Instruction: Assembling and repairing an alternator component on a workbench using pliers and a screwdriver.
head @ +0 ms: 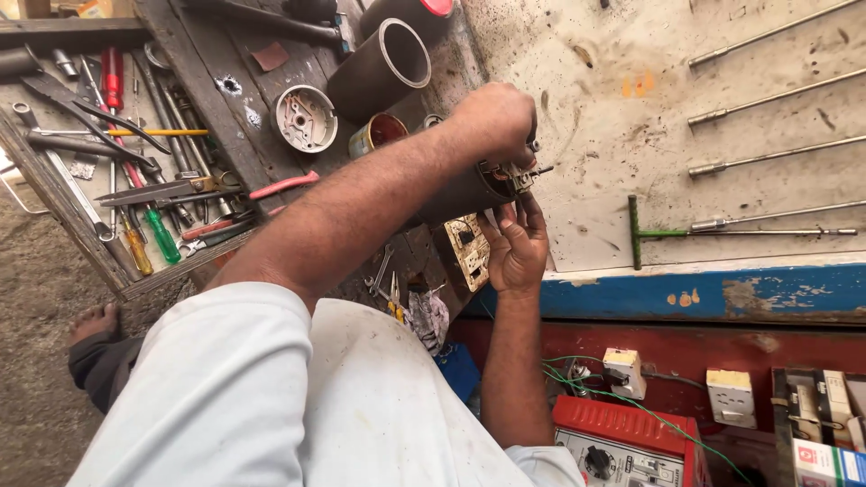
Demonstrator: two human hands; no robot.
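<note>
My left hand (492, 122) reaches across from the lower left and closes from above on the end of a dark cylindrical motor housing (456, 197). A small metal fitting with screws (521, 175) sticks out of that open end. My right hand (516, 245) comes up from below, palm toward me, with its fingertips on the fitting and the rim of the housing. The housing rests over the edge of a dark wooden bench (225, 99). A cream switch plate (469, 251) lies just under the hands.
A grey metal tube (383, 68), a round white end cap (305, 117) and a small tin (377, 133) stand on the bench. A tray at left holds several screwdrivers and pliers (135, 194). Long rods (767, 158) lie on the pale surface at right. A red meter box (622, 442) and sockets (731, 397) sit below.
</note>
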